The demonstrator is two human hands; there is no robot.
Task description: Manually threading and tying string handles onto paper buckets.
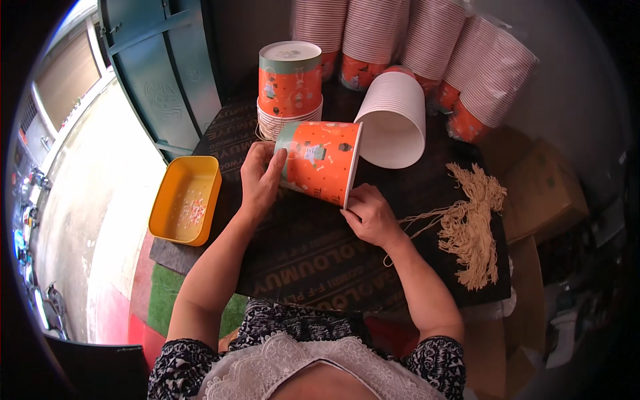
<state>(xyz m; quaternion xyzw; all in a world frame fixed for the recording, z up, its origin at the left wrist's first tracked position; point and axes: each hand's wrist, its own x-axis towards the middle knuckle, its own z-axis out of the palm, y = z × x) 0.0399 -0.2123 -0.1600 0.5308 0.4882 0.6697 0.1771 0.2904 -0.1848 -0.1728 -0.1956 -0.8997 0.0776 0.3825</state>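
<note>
Left hand [259, 179] and right hand [371, 215] work apart on one orange paper bucket [319, 159], held up over the middle of the desk [320, 243]. Bucket is tipped on its side, green-banded base toward the person's left, rim toward the right. Left: clamped around the base end, thumb along the near wall. Right: gripping the lower rim; I cannot tell whether a strand is also between its fingers.

Beside the right wrist: loose strands, running to a heap of beige cord [475, 223] on the desk's right. Just behind the held bucket: an upturned stack of buckets [290, 87], base up. Right of that, a white-lined nested stack [392, 123] on its side, mouth facing the person. Far left: yellow tray [211, 200] with small pale and reddish bits [195, 212]. Along the back: tall bucket stacks [375, 33] in clear plastic.
</note>
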